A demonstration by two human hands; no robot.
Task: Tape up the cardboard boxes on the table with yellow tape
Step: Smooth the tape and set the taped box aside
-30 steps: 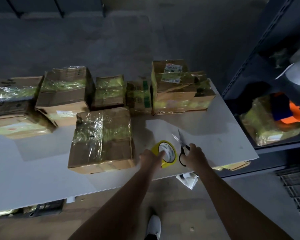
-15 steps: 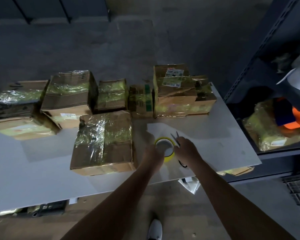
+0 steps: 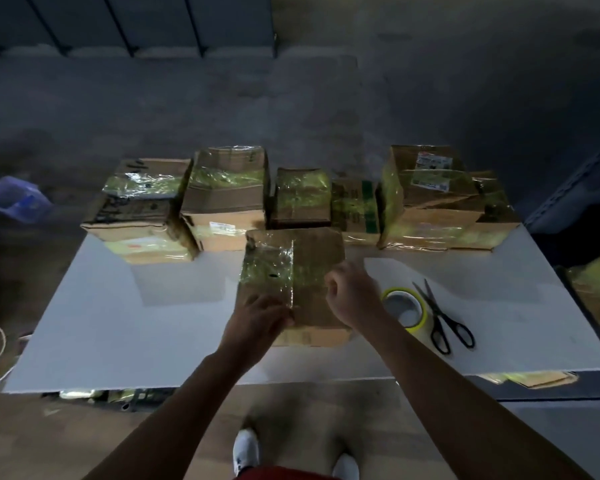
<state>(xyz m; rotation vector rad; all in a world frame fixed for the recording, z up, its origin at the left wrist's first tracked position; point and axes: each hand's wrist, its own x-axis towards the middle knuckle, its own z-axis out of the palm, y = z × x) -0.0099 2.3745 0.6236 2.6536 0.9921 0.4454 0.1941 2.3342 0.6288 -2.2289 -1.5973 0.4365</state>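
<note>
Two hands meet on the front box, central on the tabletop: your left hand presses its taped top, gripping nothing; your right hand hangs curled above it, grasp unclear. Rub the tape edge flat before reaching right for the tape roll beside the scissors

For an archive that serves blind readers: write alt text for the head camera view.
A person's left hand rests on the nearest cardboard box, the right hand curled above it, on a white table. A yellow tape roll and scissors lie just right of it; more taped boxes line the far edge.
</note>
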